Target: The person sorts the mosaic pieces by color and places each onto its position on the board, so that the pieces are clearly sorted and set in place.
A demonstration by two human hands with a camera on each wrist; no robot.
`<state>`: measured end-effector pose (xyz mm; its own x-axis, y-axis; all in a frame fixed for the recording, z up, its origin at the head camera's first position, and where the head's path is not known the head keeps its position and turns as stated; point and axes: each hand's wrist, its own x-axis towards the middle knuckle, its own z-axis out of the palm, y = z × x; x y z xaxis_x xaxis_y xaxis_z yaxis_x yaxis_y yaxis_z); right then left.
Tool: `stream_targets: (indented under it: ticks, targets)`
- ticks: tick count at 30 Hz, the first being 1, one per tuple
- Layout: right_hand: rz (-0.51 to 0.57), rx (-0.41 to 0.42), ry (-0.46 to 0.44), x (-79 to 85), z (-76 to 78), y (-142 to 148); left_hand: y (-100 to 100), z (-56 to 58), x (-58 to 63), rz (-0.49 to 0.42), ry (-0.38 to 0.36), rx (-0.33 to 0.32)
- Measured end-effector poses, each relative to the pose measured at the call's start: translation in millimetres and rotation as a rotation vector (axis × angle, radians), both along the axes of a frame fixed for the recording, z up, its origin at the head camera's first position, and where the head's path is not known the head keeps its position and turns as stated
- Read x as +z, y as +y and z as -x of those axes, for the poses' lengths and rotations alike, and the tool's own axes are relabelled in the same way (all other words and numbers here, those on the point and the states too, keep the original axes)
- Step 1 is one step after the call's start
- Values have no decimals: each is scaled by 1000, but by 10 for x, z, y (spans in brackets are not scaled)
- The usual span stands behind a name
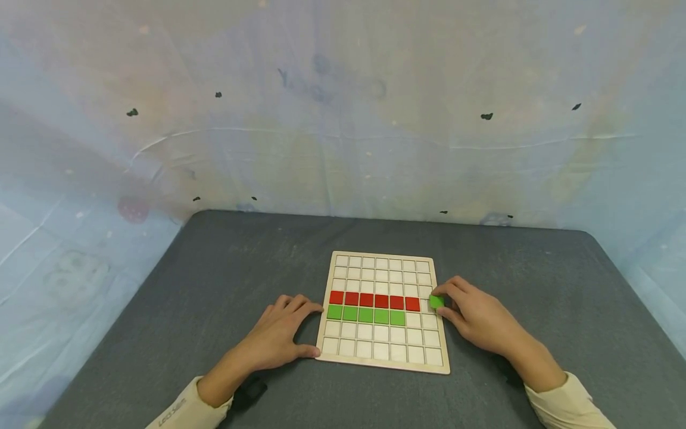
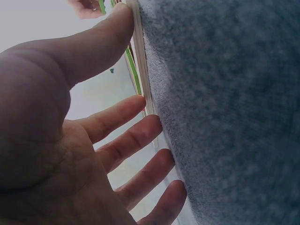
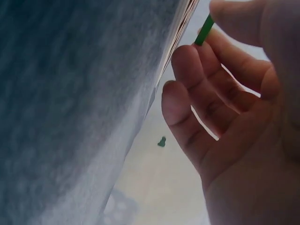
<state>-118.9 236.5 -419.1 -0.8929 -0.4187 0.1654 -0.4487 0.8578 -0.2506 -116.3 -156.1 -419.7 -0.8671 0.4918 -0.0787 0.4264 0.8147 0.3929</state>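
Observation:
A light wooden grid board (image 1: 380,331) lies flat on the dark table, with a row of red square tiles (image 1: 367,300) and, just below it, a row of green square tiles (image 1: 365,315). My left hand (image 1: 281,333) rests at the board's left edge, thumb and fingertips touching it, fingers spread and fairly straight. Between thumb and fingers my right hand (image 1: 479,316) pinches a loose green tile (image 1: 436,302) over the board's right edge. The right wrist view shows that green tile (image 3: 204,31) edge-on, raised off the table. Other grid squares hold no tiles.
The dark cloth-covered table (image 1: 241,256) extends around the board on all sides. A pale patterned sheet (image 1: 343,119) with small black marks hangs behind and beside it. A dark object (image 1: 250,393) shows under the left wrist.

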Motion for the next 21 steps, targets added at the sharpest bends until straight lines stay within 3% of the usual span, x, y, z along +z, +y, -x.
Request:
stream_targets:
  ticks: [21]
  targets:
    - [-34, 85, 18, 17, -39, -270, 4, 1, 0, -6, 1, 4]
